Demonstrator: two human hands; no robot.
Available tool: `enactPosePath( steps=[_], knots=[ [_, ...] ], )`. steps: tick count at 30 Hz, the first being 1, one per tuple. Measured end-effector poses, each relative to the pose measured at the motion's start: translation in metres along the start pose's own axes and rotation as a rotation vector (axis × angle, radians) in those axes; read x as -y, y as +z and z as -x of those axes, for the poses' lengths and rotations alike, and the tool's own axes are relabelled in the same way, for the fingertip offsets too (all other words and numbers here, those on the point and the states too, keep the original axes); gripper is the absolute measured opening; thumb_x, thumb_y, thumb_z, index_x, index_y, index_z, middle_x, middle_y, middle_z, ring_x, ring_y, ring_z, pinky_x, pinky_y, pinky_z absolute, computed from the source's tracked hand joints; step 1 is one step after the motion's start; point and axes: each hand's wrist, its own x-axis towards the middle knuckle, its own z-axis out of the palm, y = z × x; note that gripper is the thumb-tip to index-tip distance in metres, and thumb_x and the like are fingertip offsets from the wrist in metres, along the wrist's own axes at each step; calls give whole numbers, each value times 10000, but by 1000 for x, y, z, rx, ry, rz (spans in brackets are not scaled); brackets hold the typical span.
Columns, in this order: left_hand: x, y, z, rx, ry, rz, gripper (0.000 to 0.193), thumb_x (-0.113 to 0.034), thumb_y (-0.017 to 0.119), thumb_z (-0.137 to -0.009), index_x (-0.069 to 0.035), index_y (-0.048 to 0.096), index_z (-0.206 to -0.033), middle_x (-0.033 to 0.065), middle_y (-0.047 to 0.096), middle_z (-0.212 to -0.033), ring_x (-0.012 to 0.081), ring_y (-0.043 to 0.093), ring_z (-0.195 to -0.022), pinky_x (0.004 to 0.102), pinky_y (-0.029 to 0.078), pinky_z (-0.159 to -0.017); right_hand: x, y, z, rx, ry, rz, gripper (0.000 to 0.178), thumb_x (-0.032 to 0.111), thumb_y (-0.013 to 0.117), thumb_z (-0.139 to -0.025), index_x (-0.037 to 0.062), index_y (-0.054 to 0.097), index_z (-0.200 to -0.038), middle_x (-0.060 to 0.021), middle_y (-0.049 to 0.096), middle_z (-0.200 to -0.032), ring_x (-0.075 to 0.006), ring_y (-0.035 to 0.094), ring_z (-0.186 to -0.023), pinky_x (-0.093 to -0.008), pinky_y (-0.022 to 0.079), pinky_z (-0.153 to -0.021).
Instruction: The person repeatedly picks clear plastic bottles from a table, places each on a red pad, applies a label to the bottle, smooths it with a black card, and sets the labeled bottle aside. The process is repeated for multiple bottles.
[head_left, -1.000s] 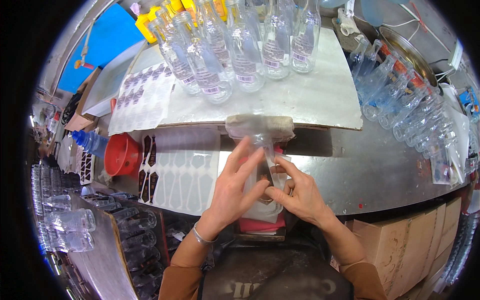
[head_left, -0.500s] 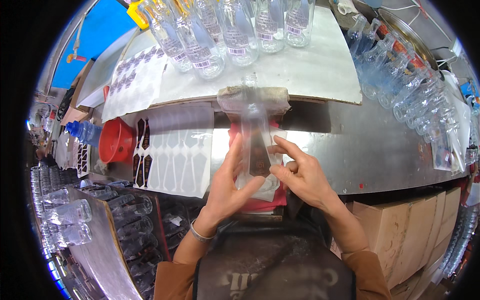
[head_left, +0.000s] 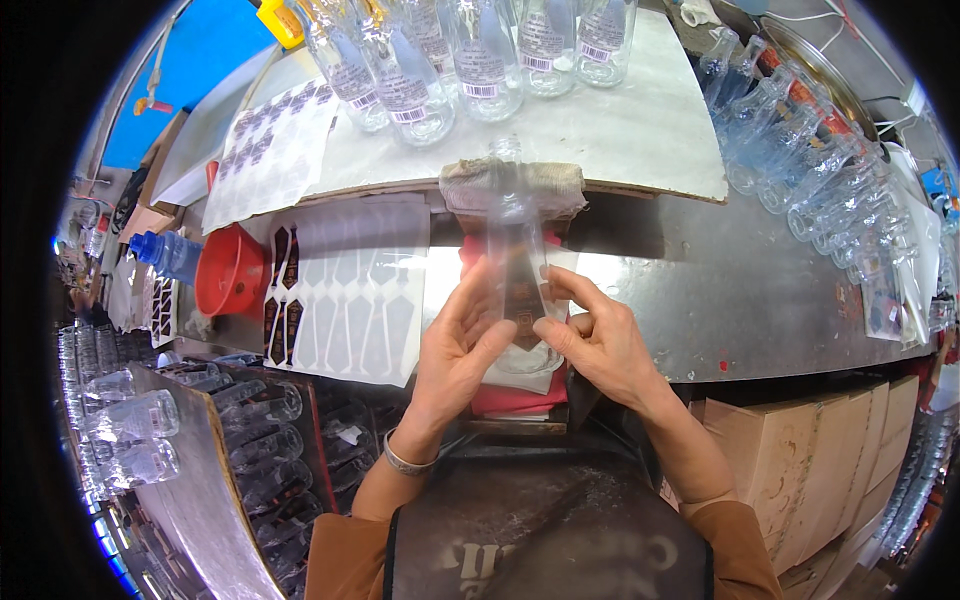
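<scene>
A clear glass bottle (head_left: 513, 235) lies in front of me, its neck on a cloth-wrapped rest (head_left: 465, 188) and its base toward me. A dark, tie-shaped label (head_left: 522, 295) sits on its upper face. My left hand (head_left: 452, 345) curls along the bottle's left side, thumb on the lower label edge. From the right, my right hand (head_left: 608, 345) holds it, thumb and forefinger against the glass and the other fingers bent. Beneath the bottle, pink-red cloth (head_left: 500, 400) shows. Left of my left hand lies a label sheet (head_left: 350, 315), with dark labels along its left edge and bare outlines elsewhere.
Several clear bottles with printed labels (head_left: 484, 75) stand on the raised white board (head_left: 640, 150). More bottles (head_left: 810, 185) lean in rows at the right. A red bucket (head_left: 230, 272) is on the left, cardboard boxes (head_left: 800, 450) at lower right, and crated bottles (head_left: 265, 450) at lower left.
My left thumb has shifted up onto the label's lower left edge, and the left fingers have closed in around the bottle. The right thumb now presses beside the label.
</scene>
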Motion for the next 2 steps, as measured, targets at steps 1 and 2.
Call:
enactPosePath(
  steps=[1, 2],
  knots=[
    [0, 0, 0, 2, 1, -2, 706, 4, 617, -973, 28, 254, -1578, 172, 417, -1552, 266, 469, -1392, 389, 428, -1122, 0, 0, 0, 7, 9, 6, 601, 209, 709, -950, -26, 475, -1451, -160, 659, -1199, -32, 555, -635, -235, 454, -597],
    [0, -1, 0, 4, 2, -4, 704, 1, 617, -974, 25, 256, -1578, 169, 413, -1555, 265, 467, -1394, 391, 427, -1123, 1, -1, 0, 14, 18, 12, 601, 209, 707, -951, -23, 474, -1454, -162, 656, -1208, -34, 559, -641, -235, 456, -599]
  ],
)
